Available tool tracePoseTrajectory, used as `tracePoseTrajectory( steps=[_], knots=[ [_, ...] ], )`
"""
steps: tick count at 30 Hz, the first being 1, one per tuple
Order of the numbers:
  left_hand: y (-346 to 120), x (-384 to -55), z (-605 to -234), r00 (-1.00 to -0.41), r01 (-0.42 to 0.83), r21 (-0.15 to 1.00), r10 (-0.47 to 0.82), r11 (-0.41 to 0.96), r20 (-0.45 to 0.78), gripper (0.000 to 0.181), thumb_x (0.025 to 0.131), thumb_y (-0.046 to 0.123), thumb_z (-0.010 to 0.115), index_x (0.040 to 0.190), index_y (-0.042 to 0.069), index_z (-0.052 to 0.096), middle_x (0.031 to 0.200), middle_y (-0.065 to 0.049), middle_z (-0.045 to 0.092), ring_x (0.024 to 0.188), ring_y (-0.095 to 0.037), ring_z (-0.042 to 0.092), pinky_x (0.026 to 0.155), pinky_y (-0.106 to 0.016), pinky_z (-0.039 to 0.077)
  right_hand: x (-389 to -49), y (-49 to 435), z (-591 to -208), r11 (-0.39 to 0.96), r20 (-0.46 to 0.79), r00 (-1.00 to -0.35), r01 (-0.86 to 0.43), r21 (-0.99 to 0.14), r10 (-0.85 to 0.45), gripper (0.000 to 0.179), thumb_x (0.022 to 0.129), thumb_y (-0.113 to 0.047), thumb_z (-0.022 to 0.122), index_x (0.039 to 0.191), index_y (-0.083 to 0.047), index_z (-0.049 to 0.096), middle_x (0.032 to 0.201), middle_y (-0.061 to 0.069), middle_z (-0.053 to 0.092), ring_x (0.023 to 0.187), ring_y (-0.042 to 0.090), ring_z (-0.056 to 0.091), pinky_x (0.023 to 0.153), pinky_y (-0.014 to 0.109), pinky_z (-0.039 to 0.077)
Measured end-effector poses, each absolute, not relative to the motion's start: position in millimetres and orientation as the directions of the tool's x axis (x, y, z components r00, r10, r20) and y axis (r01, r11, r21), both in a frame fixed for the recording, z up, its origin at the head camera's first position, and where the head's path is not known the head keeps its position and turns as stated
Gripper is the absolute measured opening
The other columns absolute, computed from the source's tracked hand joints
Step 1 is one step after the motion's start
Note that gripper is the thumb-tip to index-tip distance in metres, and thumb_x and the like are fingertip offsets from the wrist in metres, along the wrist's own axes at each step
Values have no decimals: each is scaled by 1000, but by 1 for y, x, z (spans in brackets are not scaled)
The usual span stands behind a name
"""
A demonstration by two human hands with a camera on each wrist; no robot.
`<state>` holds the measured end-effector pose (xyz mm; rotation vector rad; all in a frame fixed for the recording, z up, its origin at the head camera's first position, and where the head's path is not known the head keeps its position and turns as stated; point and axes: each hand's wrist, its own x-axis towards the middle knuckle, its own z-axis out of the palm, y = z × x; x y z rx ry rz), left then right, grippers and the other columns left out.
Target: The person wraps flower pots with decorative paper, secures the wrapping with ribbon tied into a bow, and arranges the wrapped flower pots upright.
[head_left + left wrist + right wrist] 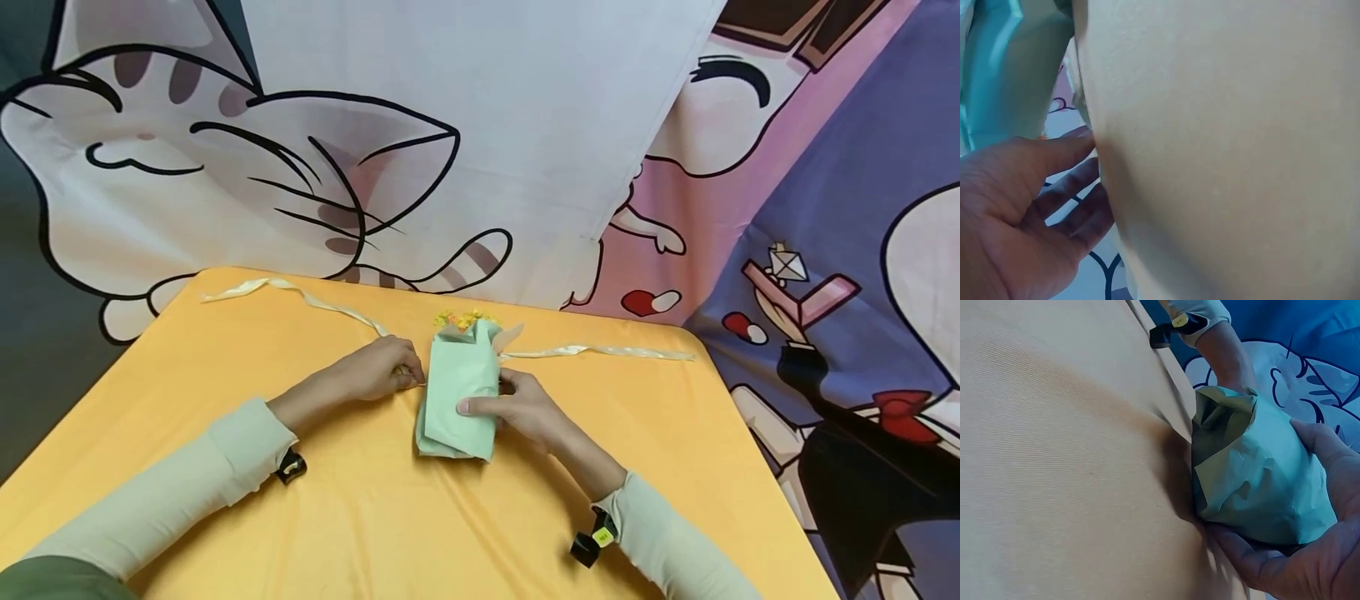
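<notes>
A small bouquet (pixel 461 396) wrapped in pale green paper lies mid-table, its yellow flowers (pixel 459 319) pointing to the far side. My right hand (pixel 528 408) grips it from the right, thumb on top; the right wrist view shows fingers under the folded paper (pixel 1266 469). A cream ribbon (pixel 330 304) runs from the far left to my left hand (pixel 378 371), which pinches it just left of the wrapping. The ribbon's other part (pixel 592 351) comes out at the right; its middle is hidden. In the left wrist view the left hand (pixel 1029 200) bends its fingers at the cloth.
A yellow cloth (pixel 360 517) covers the table. Behind it hangs a printed curtain with a cat (pixel 172 217), and another printed curtain (pixel 847 333) stands at the right. Black wrist devices (pixel 291 467) sit at both cuffs.
</notes>
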<state>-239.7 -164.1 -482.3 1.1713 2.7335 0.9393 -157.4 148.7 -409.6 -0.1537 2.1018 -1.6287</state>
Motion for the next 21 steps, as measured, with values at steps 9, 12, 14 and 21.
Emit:
tracePoseTrajectory(
  steps=[9,12,14,21],
  knots=[
    [-172,-231,-463,-645,711,524,731,469,221,26,103,-5,70,108,12,89,106,-2,83,102,-23,78,95,-43,65,-172,138,-407,334,-375,-849,254,-908,-373,57,95,-39,90,136,-4,73,120,12,84,97,20,83,83,38,70],
    [-173,-233,-469,-649,709,529,724,466,233,34,100,-11,65,106,12,89,107,-2,83,104,-24,79,96,-43,65,-178,136,-406,363,-397,-838,262,-894,-375,55,95,-44,89,130,-4,75,113,11,85,94,19,83,82,39,70],
    [-170,-224,-454,-680,673,551,706,494,198,42,95,-18,60,104,11,90,107,-3,84,105,-27,80,97,-49,66,-181,135,-404,378,-419,-829,277,-883,-371,54,94,-47,89,127,-5,77,110,10,86,92,19,83,81,39,70],
    [-173,-230,-459,-752,571,622,645,536,134,58,84,-20,47,108,13,89,109,-4,86,104,-23,79,90,-35,65,-186,135,-400,393,-465,-805,318,-863,-370,49,93,-45,89,121,-5,79,105,7,86,93,17,81,81,38,70]
  ],
)
